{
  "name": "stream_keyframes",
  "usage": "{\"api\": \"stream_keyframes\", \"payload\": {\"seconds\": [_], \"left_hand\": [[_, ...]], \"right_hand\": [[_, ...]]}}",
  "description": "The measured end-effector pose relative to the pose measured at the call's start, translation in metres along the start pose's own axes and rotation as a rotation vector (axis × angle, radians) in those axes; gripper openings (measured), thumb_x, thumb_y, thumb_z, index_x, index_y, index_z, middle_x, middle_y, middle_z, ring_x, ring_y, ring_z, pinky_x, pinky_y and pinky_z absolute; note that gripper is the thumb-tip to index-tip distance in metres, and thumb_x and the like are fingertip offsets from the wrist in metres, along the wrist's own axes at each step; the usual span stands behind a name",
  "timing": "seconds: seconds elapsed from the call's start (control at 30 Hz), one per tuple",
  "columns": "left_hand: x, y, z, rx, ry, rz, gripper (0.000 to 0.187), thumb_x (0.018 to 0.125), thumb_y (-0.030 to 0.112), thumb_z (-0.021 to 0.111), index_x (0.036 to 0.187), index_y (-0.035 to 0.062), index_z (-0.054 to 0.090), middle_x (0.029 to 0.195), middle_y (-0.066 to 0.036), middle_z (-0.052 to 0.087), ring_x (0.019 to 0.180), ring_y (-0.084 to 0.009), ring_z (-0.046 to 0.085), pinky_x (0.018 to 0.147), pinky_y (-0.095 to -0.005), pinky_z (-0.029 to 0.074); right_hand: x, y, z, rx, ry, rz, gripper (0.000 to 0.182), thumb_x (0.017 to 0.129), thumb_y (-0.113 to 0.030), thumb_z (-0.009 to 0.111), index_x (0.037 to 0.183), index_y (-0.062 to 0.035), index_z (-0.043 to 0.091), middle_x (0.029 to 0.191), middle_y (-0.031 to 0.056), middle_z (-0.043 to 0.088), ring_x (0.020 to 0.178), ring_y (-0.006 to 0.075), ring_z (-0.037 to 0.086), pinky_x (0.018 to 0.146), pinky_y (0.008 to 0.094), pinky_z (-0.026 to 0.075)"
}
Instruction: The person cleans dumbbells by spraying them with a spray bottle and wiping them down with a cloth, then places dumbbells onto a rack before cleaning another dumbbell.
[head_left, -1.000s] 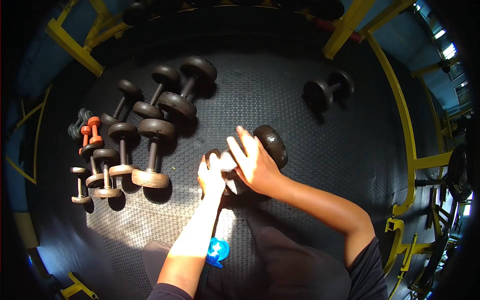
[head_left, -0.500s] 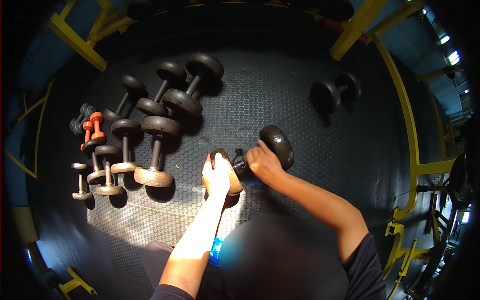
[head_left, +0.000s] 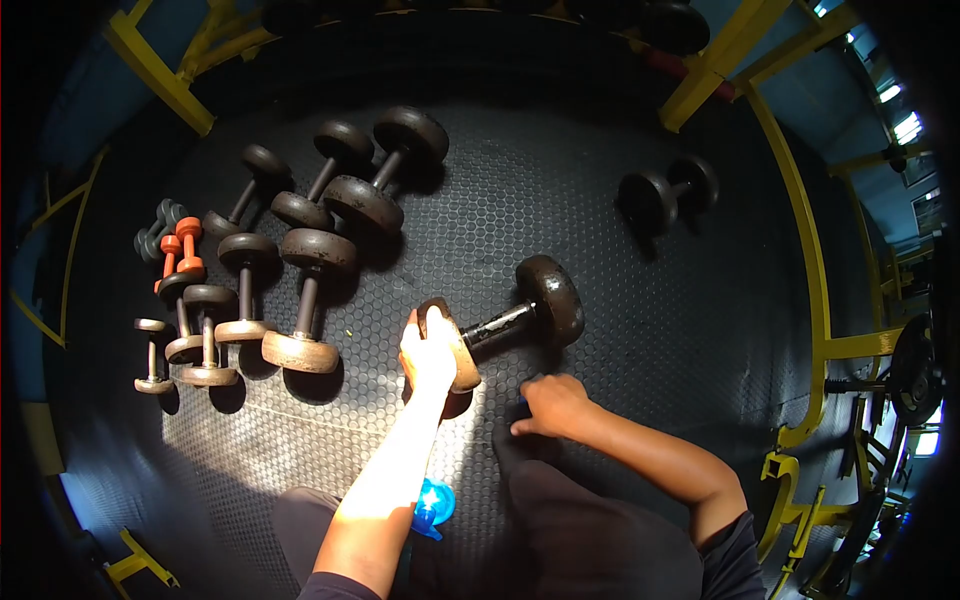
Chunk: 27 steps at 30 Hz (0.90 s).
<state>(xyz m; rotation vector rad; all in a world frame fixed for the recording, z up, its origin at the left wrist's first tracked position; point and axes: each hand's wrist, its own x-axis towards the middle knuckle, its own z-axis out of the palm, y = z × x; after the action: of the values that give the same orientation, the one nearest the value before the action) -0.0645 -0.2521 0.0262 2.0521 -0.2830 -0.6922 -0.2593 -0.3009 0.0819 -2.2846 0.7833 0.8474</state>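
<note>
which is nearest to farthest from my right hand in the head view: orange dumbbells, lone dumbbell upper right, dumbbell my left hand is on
From your right hand:
1. Touched dumbbell: ahead, slightly left, under your left hand.
2. Lone dumbbell: ahead, to the right.
3. Orange dumbbells: far left.

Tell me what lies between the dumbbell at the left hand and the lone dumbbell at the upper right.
In the head view, only bare black mat shows between the near dumbbell and the lone dumbbell.
</note>
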Motion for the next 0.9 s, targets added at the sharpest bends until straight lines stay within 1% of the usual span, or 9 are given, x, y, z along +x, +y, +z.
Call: {"api": "stream_keyframes", "payload": {"seconds": [0.17, 0.3, 0.4, 0.47, 0.53, 0.6, 0.63, 0.7, 0.9], "left_hand": [[-0.003, 0.005, -0.003, -0.028, -0.029, -0.031, 0.063, 0.094, 0.043, 0.056, 0.138, -0.0014, 0.048, 0.124, -0.027, 0.061, 0.117, -0.0350, 0.059, 0.101, -0.0377, 0.044], [0.001, 0.007, -0.004, -0.023, -0.027, -0.099, 0.062, 0.095, 0.042, 0.055, 0.137, -0.0022, 0.048, 0.125, -0.024, 0.061, 0.118, -0.0306, 0.058, 0.101, -0.0364, 0.043], [0.008, -0.032, -0.031, -0.358, -0.352, -0.181, 0.048, 0.098, 0.029, 0.055, 0.133, -0.0031, 0.050, 0.124, -0.015, 0.060, 0.118, -0.0217, 0.054, 0.103, -0.0351, 0.041], [-0.019, -0.067, -0.070, -0.314, -0.354, -0.136, 0.034, 0.098, 0.033, 0.054, 0.117, 0.0053, 0.059, 0.096, 0.001, 0.059, 0.081, -0.0081, 0.052, 0.070, -0.0264, 0.044], [-0.046, -0.071, -0.109, 0.000, -0.416, -0.148, 0.033, 0.098, 0.033, 0.054, 0.115, 0.0057, 0.059, 0.089, 0.004, 0.059, 0.074, -0.0066, 0.050, 0.063, -0.0240, 0.042], [-0.081, -0.019, -0.155, -0.027, -0.499, -0.520, 0.040, 0.098, 0.030, 0.056, 0.126, 0.0019, 0.055, 0.101, -0.002, 0.062, 0.085, -0.0082, 0.055, 0.076, -0.0225, 0.046], [-0.103, -0.011, -0.164, -0.186, -0.380, -0.525, 0.043, 0.098, 0.024, 0.059, 0.133, -0.0009, 0.050, 0.109, -0.004, 0.062, 0.097, -0.0100, 0.057, 0.090, -0.0240, 0.045], [-0.134, 0.017, -0.203, -0.177, -0.431, -0.581, 0.046, 0.097, 0.019, 0.061, 0.135, -0.0040, 0.047, 0.130, -0.015, 0.058, 0.116, -0.0174, 0.057, 0.096, -0.0291, 0.045], [-0.207, 0.133, -0.296, -0.247, -0.260, -0.595, 0.046, 0.098, 0.017, 0.058, 0.138, -0.0017, 0.045, 0.140, -0.017, 0.051, 0.129, -0.0229, 0.049, 0.106, -0.0329, 0.039]], "right_hand": [[0.051, 0.002, -0.034, -0.125, 0.828, -0.411, 0.035, 0.074, -0.006, 0.063, 0.109, -0.0033, 0.059, 0.101, 0.0126, 0.057, 0.095, 0.0286, 0.056, 0.080, 0.0388, 0.045], [0.113, 0.007, -0.059, -0.141, 0.519, -0.370, 0.041, 0.072, -0.006, 0.068, 0.112, -0.0071, 0.060, 0.107, 0.0129, 0.059, 0.096, 0.0306, 0.060, 0.080, 0.0406, 0.048], [0.136, 0.000, -0.078, -0.174, 0.089, -0.226, 0.047, 0.071, -0.023, 0.077, 0.114, -0.0089, 0.063, 0.112, 0.0134, 0.065, 0.102, 0.0312, 0.065, 0.083, 0.0407, 0.053], [0.148, -0.001, -0.071, -0.156, -0.101, -0.086, 0.041, 0.070, -0.033, 0.079, 0.101, -0.0073, 0.072, 0.103, 0.0133, 0.072, 0.097, 0.0302, 0.069, 0.081, 0.0400, 0.056], [0.146, -0.006, -0.076, -0.160, -0.127, -0.052, 0.037, 0.070, -0.031, 0.078, 0.098, -0.0076, 0.073, 0.101, 0.0131, 0.072, 0.096, 0.0305, 0.070, 0.080, 0.0401, 0.056], [0.146, -0.009, -0.079, -0.152, -0.172, -0.018, 0.032, 0.073, -0.028, 0.074, 0.098, -0.0087, 0.074, 0.101, 0.0132, 0.073, 0.097, 0.0299, 0.070, 0.080, 0.0397, 0.056], [0.148, -0.010, -0.075, -0.145, -0.195, 0.016, 0.030, 0.074, -0.027, 0.073, 0.099, -0.0087, 0.074, 0.102, 0.0132, 0.072, 0.099, 0.0291, 0.069, 0.082, 0.0396, 0.056], [0.144, -0.012, -0.066, -0.154, -0.191, 0.065, 0.028, 0.073, -0.030, 0.073, 0.095, -0.0123, 0.074, 0.100, 0.0136, 0.072, 0.097, 0.0313, 0.068, 0.083, 0.0413, 0.055], [0.047, -0.040, -0.081, -0.119, -0.376, 0.116, 0.032, 0.072, -0.030, 0.069, 0.101, -0.0170, 0.073, 0.103, 0.0089, 0.072, 0.097, 0.0281, 0.069, 0.084, 0.0388, 0.056]]}}
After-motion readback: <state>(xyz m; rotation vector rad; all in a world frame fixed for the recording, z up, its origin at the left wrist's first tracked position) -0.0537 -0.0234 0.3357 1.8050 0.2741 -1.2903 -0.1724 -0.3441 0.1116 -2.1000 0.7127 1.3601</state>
